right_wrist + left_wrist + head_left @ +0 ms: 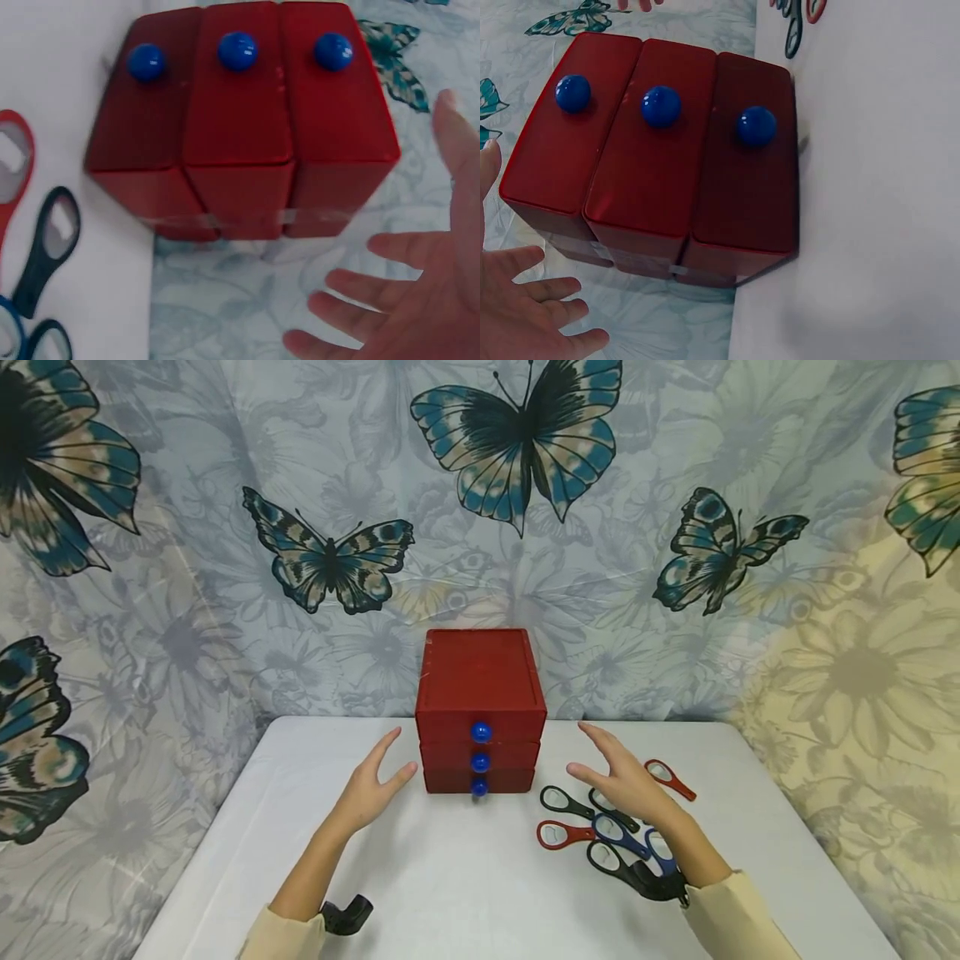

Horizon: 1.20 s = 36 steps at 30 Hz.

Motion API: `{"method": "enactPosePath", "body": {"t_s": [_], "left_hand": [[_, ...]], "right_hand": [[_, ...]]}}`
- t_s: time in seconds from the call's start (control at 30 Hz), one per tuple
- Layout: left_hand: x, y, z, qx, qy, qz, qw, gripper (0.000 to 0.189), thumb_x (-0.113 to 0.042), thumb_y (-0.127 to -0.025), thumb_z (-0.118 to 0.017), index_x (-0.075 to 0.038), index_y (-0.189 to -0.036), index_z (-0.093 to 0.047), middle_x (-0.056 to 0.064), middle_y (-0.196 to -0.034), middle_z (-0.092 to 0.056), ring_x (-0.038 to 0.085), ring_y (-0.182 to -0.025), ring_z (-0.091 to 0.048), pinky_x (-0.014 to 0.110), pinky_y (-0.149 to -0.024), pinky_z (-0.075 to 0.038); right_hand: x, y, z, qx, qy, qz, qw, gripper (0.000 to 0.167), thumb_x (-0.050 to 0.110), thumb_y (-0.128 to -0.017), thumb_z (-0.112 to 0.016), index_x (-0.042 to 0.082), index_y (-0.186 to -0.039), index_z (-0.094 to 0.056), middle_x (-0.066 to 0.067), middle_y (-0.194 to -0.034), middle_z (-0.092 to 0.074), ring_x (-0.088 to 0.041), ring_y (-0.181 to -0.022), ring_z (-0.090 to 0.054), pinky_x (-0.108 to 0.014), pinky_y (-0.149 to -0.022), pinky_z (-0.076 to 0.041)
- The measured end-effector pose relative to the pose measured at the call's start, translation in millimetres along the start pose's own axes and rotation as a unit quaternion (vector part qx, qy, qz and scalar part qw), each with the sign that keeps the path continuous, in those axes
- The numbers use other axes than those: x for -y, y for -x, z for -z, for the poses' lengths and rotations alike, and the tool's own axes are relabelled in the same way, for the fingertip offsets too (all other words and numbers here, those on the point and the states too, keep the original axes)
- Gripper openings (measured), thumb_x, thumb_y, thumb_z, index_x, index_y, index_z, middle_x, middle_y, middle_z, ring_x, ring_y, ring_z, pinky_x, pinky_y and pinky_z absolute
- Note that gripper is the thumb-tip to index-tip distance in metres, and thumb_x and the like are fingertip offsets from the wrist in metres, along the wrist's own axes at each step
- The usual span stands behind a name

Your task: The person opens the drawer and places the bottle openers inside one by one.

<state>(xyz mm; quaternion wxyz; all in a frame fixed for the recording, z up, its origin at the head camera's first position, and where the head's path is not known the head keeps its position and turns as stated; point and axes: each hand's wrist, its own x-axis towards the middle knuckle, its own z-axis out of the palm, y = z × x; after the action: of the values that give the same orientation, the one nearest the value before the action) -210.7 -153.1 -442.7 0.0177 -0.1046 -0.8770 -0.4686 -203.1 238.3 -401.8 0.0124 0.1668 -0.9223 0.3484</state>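
Observation:
A red box with three stacked drawers [480, 693] stands at the back middle of the white table, each drawer front bearing a round blue knob [481, 732]. To its left, my left hand [367, 793] is raised with fingers spread and holds nothing. My right hand [626, 781] is held likewise on the other side, its thumb and fingers apart and bare. Both hands are beside the box without gripping it. Below and around the right hand lie several small magnifying glasses with red [557, 835], black [562, 800] and blue [617, 833] frames.
The white table [465, 885] reaches back to a hanging cloth [525, 577] printed with butterflies and flowers. One red magnifying glass [670, 778] lies apart, behind the right forearm. A black wrist camera [347, 915] shows at the left cuff, another [663, 885] at the right.

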Motion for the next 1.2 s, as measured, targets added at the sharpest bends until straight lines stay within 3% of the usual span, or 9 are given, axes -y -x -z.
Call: {"method": "enactPosePath", "body": {"t_s": [0.13,0.4,0.57,0.8,0.93,1.2], "left_hand": [[-7.2,-8.1,3.0,-0.003,0.011,0.0,0.9999,0.073,-0.047,-0.095,-0.058,-0.018,-0.154,-0.027,0.01,-0.16,-0.029,0.034,-0.148,-0.024,0.061,-0.116,-0.024],[-18.9,-28.8,6.9,-0.018,0.029,-0.016,0.9993,0.07,-0.041,-0.097,-0.058,-0.001,-0.149,-0.034,0.016,-0.154,-0.038,0.033,-0.145,-0.032,0.054,-0.117,-0.029],[-27.0,-40.9,9.7,-0.03,0.053,-0.026,0.9978,0.064,-0.039,-0.097,-0.058,-0.003,-0.146,-0.041,0.014,-0.149,-0.045,0.032,-0.139,-0.04,0.054,-0.114,-0.033],[-33.5,-52.4,10.9,-0.043,0.063,-0.017,0.9969,0.06,-0.039,-0.098,-0.057,-0.001,-0.144,-0.045,0.015,-0.143,-0.051,0.03,-0.131,-0.047,0.054,-0.112,-0.035],[-36.1,-58.3,9.9,-0.058,0.083,-0.005,0.9948,0.059,-0.041,-0.098,-0.056,-0.002,-0.142,-0.048,0.014,-0.141,-0.054,0.029,-0.129,-0.049,0.048,-0.111,-0.038],[-41.5,-66.7,5.7,-0.094,0.139,-0.001,0.9858,0.048,-0.034,-0.096,-0.061,-0.005,-0.135,-0.057,0.018,-0.128,-0.063,0.029,-0.12,-0.056,0.043,-0.106,-0.044]], "right_hand": [[6.4,-6.2,0.9,-0.002,-0.014,0.008,0.9999,0.069,0.036,-0.096,-0.06,0.003,-0.15,-0.033,-0.023,-0.15,-0.04,-0.043,-0.135,-0.04,-0.062,-0.103,-0.04],[23.9,-17.2,-2.1,0.02,-0.057,0.019,0.998,0.058,0.034,-0.096,-0.061,0.002,-0.142,-0.045,-0.02,-0.135,-0.056,-0.035,-0.117,-0.058,-0.05,-0.094,-0.05],[33.7,-26.7,-6.4,0.036,-0.079,0.013,0.9961,0.05,0.035,-0.096,-0.061,0.002,-0.134,-0.055,-0.015,-0.123,-0.065,-0.024,-0.102,-0.063,-0.036,-0.084,-0.053],[43.0,-48.7,-26.4,0.058,-0.148,0.003,0.9873,0.044,0.032,-0.097,-0.06,-0.001,-0.127,-0.06,-0.02,-0.111,-0.069,-0.022,-0.087,-0.067,-0.04,-0.08,-0.055],[51.4,-60.4,-38.6,0.064,-0.173,-0.028,0.9824,0.045,0.036,-0.097,-0.06,-0.001,-0.122,-0.063,-0.019,-0.102,-0.07,-0.019,-0.082,-0.066,-0.043,-0.081,-0.056],[60.7,-73.1,-64.7,0.067,-0.204,-0.055,0.9751,0.051,0.042,-0.096,-0.058,-0.003,-0.117,-0.066,-0.014,-0.088,-0.072,-0.017,-0.075,-0.068,-0.033,-0.075,-0.059]]}}
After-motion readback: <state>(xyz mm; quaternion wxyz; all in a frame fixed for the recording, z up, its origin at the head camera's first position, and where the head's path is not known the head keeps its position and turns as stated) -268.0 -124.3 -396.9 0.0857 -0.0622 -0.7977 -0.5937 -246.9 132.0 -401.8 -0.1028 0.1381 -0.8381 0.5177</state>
